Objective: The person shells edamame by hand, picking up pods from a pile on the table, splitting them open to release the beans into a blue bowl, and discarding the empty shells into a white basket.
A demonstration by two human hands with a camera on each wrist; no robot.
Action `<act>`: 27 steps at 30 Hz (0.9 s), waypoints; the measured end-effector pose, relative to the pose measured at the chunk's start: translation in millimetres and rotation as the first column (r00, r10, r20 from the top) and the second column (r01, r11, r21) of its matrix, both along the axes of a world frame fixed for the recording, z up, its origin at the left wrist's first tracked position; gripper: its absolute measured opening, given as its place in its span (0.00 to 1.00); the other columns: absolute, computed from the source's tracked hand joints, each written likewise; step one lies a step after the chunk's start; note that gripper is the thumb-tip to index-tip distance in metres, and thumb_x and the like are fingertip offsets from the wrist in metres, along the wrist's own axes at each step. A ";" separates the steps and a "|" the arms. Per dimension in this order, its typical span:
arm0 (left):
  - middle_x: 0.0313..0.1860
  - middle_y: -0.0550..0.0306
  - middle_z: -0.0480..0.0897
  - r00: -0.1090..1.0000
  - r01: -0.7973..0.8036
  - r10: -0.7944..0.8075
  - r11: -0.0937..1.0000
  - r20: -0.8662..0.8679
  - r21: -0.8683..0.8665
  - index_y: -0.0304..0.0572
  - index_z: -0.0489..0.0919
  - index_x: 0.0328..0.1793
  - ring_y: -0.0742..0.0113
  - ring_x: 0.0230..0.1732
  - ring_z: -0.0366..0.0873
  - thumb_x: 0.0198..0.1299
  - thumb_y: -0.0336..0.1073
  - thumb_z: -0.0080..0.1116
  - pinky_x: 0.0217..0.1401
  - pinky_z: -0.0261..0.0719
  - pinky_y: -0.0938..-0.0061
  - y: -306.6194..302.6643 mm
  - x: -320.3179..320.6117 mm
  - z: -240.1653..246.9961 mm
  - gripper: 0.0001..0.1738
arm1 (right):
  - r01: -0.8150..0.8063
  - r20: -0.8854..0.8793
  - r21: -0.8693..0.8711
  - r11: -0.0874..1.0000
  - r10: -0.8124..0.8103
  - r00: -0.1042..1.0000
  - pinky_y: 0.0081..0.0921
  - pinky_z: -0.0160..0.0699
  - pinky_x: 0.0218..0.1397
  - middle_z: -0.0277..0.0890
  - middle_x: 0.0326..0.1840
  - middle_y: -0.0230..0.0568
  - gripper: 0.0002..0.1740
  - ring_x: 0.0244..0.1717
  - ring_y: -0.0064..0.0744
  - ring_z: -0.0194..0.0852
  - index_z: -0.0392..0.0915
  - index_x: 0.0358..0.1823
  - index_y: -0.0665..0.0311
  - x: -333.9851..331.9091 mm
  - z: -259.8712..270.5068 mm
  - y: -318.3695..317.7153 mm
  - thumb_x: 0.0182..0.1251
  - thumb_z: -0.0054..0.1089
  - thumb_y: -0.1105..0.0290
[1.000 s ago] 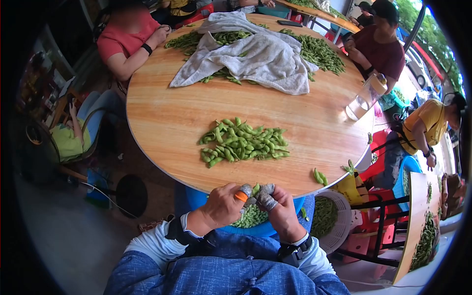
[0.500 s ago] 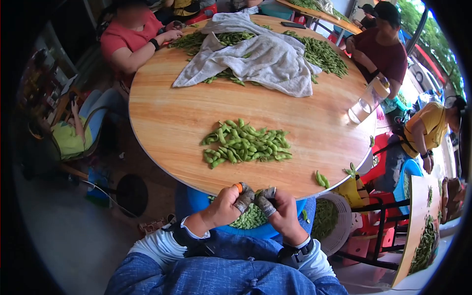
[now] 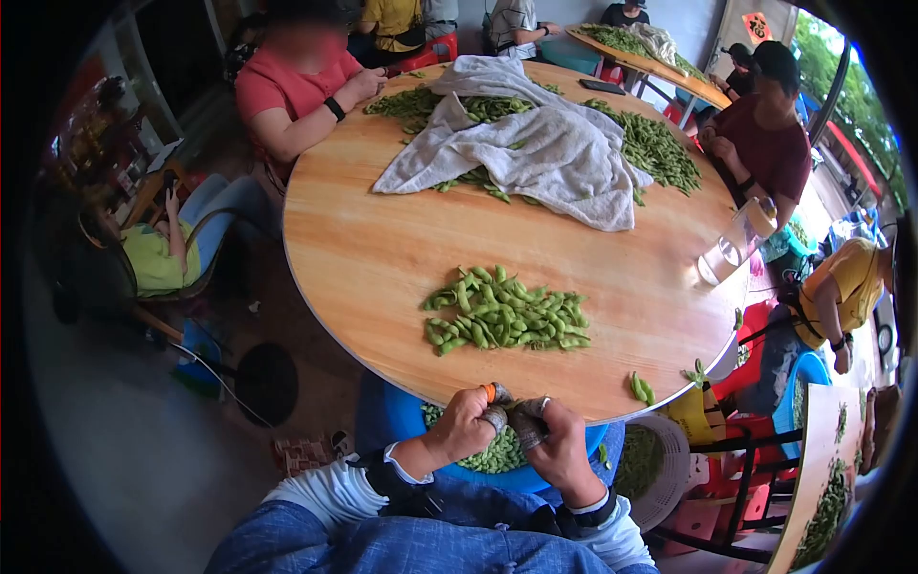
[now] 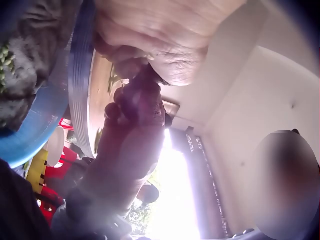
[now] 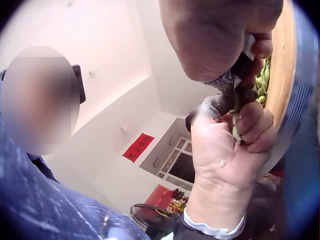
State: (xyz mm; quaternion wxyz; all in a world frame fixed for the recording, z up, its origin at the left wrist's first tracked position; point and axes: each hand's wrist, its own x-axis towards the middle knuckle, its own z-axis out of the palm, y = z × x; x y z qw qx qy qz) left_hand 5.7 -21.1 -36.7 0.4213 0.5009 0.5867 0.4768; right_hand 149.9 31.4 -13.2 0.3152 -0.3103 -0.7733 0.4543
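Both hands meet over the table's near edge, curled inward with fingertips together and grey wrapping on the thumbs. My left hand (image 3: pixel 457 428), with an orange band on one finger, grips a green edamame pod (image 5: pixel 235 127), which shows between its thumb and fingers in the right wrist view. The thumb and fingers of my right hand (image 3: pixel 559 452) pinch at the pod's other end, mostly hidden by the hands. Beneath them, a blue basin (image 3: pixel 402 411) holds shelled green beans (image 3: pixel 495 453). A heap of whole edamame pods (image 3: pixel 507 311) lies ahead on the round wooden table (image 3: pixel 382 249).
A grey towel (image 3: pixel 535 143) partly covers a larger pod pile at the far side. A clear bottle (image 3: pixel 732 247) stands at the right, and a few loose pods (image 3: pixel 642 387) lie near the edge. A white basket (image 3: pixel 660 469) stands below right. Other people sit around.
The head view has shifted, so the table appears lower and further right. A second ago a green pod showed between the fingertips; the hands, slightly apart half a second ago, are now closer together.
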 end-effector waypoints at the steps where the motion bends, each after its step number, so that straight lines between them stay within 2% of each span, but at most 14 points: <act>1: 0.21 0.51 0.76 1.000 -0.009 0.009 1.000 0.011 0.006 0.31 0.74 0.32 0.72 0.25 0.71 0.43 0.24 0.42 0.29 0.70 0.76 -1.9 0.8 -6.5 0.10 | 0.001 0.007 0.008 1.000 -0.001 1.000 0.23 0.68 0.30 0.72 0.24 0.44 0.06 0.26 0.33 0.72 0.73 0.28 0.69 0.7 0.5 0.0 0.45 0.55 0.81; 3: 0.23 0.58 0.76 0.999 -0.023 0.022 1.000 0.036 0.018 0.32 0.74 0.31 0.76 0.28 0.70 0.42 0.22 0.42 0.30 0.70 0.79 0.0 2.7 -9.1 0.10 | 0.005 0.022 0.021 1.000 -0.005 1.000 0.21 0.69 0.30 0.73 0.24 0.40 0.05 0.27 0.29 0.72 0.73 0.29 0.69 3.6 0.7 0.8 0.48 0.55 0.81; 6: 0.24 0.50 0.77 1.000 0.011 -0.007 0.989 -0.024 0.146 0.34 0.76 0.33 0.67 0.27 0.75 0.42 0.23 0.43 0.31 0.71 0.76 -3.4 9.9 1.9 0.12 | 0.127 -0.120 -0.173 0.977 -0.149 0.982 0.22 0.70 0.33 0.73 0.26 0.40 0.05 0.28 0.28 0.71 0.73 0.32 0.70 14.5 -3.3 6.9 0.51 0.54 0.80; 7: 0.24 0.47 0.77 0.997 0.043 -0.030 0.983 -0.072 0.181 0.34 0.76 0.34 0.64 0.26 0.76 0.42 0.23 0.43 0.31 0.72 0.75 -6.5 11.4 0.6 0.13 | 0.199 -0.189 -0.213 0.957 -0.240 0.952 0.18 0.69 0.35 0.72 0.27 0.34 0.04 0.30 0.19 0.68 0.72 0.32 0.71 21.6 -3.3 12.2 0.54 0.52 0.80; 8: 0.26 0.49 0.77 0.986 0.108 -0.063 0.947 -0.154 0.301 0.37 0.77 0.36 0.60 0.26 0.76 0.43 0.25 0.45 0.31 0.73 0.74 -8.6 10.9 -2.5 0.13 | 0.267 -0.199 -0.151 0.952 -0.294 0.935 0.17 0.69 0.33 0.72 0.27 0.32 0.05 0.29 0.18 0.67 0.72 0.32 0.71 33.7 -9.9 24.9 0.52 0.54 0.81; 10: 0.26 0.51 0.76 0.957 0.173 -0.072 0.921 -0.282 0.349 0.39 0.77 0.38 0.57 0.25 0.75 0.43 0.26 0.48 0.31 0.73 0.73 -13.1 11.7 -0.2 0.14 | 0.442 -0.118 0.051 0.896 -0.434 0.893 0.15 0.66 0.31 0.72 0.23 0.32 0.09 0.26 0.17 0.65 0.73 0.38 0.70 55.9 -10.7 48.2 0.53 0.54 0.79; 11: 0.26 0.52 0.75 0.936 0.206 -0.074 0.906 -0.343 0.368 0.39 0.77 0.39 0.56 0.25 0.75 0.43 0.27 0.49 0.31 0.73 0.72 -15.9 12.2 -0.4 0.14 | 0.556 -0.009 0.063 0.829 -0.557 0.831 0.16 0.66 0.31 0.72 0.22 0.33 0.12 0.26 0.18 0.65 0.72 0.42 0.69 65.8 -5.3 51.1 0.54 0.53 0.78; 13: 0.29 0.52 0.73 0.929 0.241 -0.095 0.890 -0.358 0.388 0.41 0.76 0.43 0.55 0.26 0.74 0.42 0.32 0.53 0.31 0.73 0.71 -19.7 11.3 -16.2 0.17 | 0.609 -0.009 0.172 0.774 -0.617 0.787 0.16 0.67 0.31 0.71 0.22 0.34 0.14 0.25 0.20 0.66 0.71 0.44 0.68 87.0 -13.6 59.1 0.54 0.53 0.78; 17: 0.34 0.51 0.73 0.910 0.322 -0.142 0.835 -0.389 0.447 0.40 0.76 0.43 0.56 0.32 0.73 0.41 0.35 0.55 0.35 0.72 0.68 -19.5 6.9 -5.0 0.19 | 0.602 -0.076 0.254 0.757 -0.605 0.793 0.20 0.69 0.33 0.72 0.24 0.39 0.15 0.27 0.25 0.70 0.71 0.44 0.70 80.5 -15.7 53.8 0.53 0.53 0.79; 21: 0.39 0.50 0.73 0.914 0.356 -0.181 0.784 -0.363 0.508 0.37 0.75 0.41 0.53 0.38 0.70 0.39 0.36 0.57 0.41 0.69 0.63 -20.2 3.0 -9.3 0.19 | 0.421 -0.021 0.412 0.808 -0.454 0.891 0.25 0.68 0.30 0.71 0.25 0.45 0.11 0.25 0.36 0.70 0.74 0.37 0.69 44.3 -11.9 43.5 0.49 0.56 0.79; 22: 0.40 0.49 0.71 0.939 0.314 -0.183 0.803 -0.291 0.507 0.35 0.74 0.40 0.50 0.39 0.69 0.39 0.36 0.57 0.43 0.67 0.61 -23.0 5.1 -11.5 0.20 | 0.371 0.013 0.360 0.856 -0.402 0.916 0.24 0.69 0.31 0.72 0.26 0.45 0.11 0.27 0.35 0.71 0.74 0.37 0.70 36.6 -10.2 41.4 0.50 0.54 0.79; 23: 0.42 0.48 0.71 0.937 0.291 -0.139 0.819 -0.322 0.495 0.35 0.74 0.41 0.49 0.41 0.70 0.39 0.36 0.58 0.43 0.67 0.58 -26.2 6.2 -23.3 0.21 | 0.313 0.044 0.309 0.898 -0.342 0.939 0.23 0.70 0.32 0.73 0.28 0.44 0.10 0.29 0.33 0.73 0.74 0.37 0.70 31.0 -11.8 39.4 0.50 0.53 0.79; 25: 0.36 0.46 0.71 0.923 0.225 0.037 0.756 -0.383 0.615 0.31 0.68 0.48 0.55 0.34 0.71 0.47 0.31 0.54 0.38 0.70 0.69 -27.8 10.2 -47.8 0.20 | 0.310 -0.029 0.315 0.897 -0.318 0.948 0.24 0.68 0.28 0.71 0.25 0.45 0.10 0.25 0.36 0.70 0.74 0.35 0.69 24.8 -26.3 45.2 0.49 0.54 0.79; 27: 0.36 0.46 0.74 0.974 0.141 -0.040 0.877 -0.222 0.459 0.34 0.71 0.45 0.50 0.37 0.73 0.47 0.30 0.54 0.41 0.71 0.67 -29.0 14.2 -31.5 0.17 | 0.312 -0.065 0.322 0.894 -0.308 0.949 0.25 0.67 0.25 0.70 0.24 0.45 0.09 0.23 0.37 0.69 0.74 0.34 0.69 20.5 -31.8 49.4 0.48 0.54 0.78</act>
